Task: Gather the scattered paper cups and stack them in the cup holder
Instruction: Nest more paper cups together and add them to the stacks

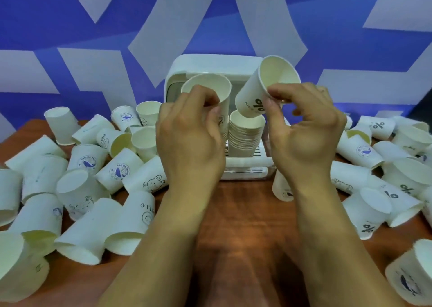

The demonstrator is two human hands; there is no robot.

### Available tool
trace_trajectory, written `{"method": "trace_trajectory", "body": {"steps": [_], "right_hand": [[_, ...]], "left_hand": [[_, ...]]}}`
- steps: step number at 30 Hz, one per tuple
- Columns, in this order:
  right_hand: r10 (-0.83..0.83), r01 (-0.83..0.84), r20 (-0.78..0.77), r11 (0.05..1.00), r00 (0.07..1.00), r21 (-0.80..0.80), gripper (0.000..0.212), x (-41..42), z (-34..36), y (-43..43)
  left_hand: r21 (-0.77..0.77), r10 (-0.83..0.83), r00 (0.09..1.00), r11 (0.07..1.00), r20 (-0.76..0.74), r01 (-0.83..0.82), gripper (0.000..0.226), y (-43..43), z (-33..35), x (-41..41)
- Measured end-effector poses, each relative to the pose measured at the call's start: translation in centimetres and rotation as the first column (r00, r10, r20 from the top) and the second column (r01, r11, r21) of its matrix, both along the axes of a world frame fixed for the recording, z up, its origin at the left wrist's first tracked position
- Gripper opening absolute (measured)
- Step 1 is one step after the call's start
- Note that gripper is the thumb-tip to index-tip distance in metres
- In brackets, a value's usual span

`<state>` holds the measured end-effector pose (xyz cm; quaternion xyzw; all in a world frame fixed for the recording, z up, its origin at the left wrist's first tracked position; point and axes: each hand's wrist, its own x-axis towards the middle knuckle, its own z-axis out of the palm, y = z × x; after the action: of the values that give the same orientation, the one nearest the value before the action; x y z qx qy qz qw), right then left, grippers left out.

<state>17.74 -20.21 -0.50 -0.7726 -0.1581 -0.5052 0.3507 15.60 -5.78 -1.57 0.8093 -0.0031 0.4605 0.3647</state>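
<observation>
A white cup holder (205, 63) stands at the back middle of the table, with a stack of paper cups (245, 136) inside it. My left hand (189, 133) grips a white paper cup (211, 86) by its rim, held upright over the holder's left side. My right hand (304, 124) pinches the rim of a second cup (261, 91), printed with a black percent sign. That cup tilts, its base just above the stack. Both forearms reach in from the bottom edge.
Several loose paper cups (81, 189) lie scattered on the brown wooden table (245, 213) to the left, more cups (383, 189) to the right. One cup (281, 187) stands beside the holder's right front corner. A blue and white patterned wall (70, 37) rises behind.
</observation>
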Motion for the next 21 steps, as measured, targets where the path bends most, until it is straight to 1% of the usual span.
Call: {"method": "trace_trajectory", "body": {"steps": [5, 8, 11, 16, 21], "right_hand": [[0.046, -0.047, -0.023, 0.998, 0.999, -0.032, 0.009, 1.8, -0.3, 0.8], [0.045, -0.045, 0.006, 0.999, 0.999, -0.029, 0.008, 2.7, -0.5, 0.8], [0.062, -0.062, -0.006, 0.996, 0.998, -0.062, 0.009, 3.4, -0.8, 0.3], [0.071, -0.088, -0.151, 0.99, 0.986, -0.112, 0.014, 4.3, -2.1, -0.9], [0.108, -0.144, -0.245, 0.98, 0.963, -0.134, 0.014, 5.2, -3.4, -0.9]], "left_hand": [[-0.037, -0.025, 1.0, 0.999, 0.014, 0.026, 0.007, 0.1, -0.4, 1.5], [-0.048, -0.034, 0.998, 0.998, 0.06, 0.037, 0.007, 0.4, -0.4, 2.3], [-0.039, -0.021, 0.994, 0.999, 0.103, 0.025, 0.007, 0.9, -0.1, 3.2], [-0.03, -0.049, 0.998, 0.998, 0.037, 0.05, 0.006, 1.6, -0.5, 4.4], [-0.016, -0.075, 0.997, 0.997, -0.01, 0.075, 0.005, 1.6, -0.8, 4.7]]}}
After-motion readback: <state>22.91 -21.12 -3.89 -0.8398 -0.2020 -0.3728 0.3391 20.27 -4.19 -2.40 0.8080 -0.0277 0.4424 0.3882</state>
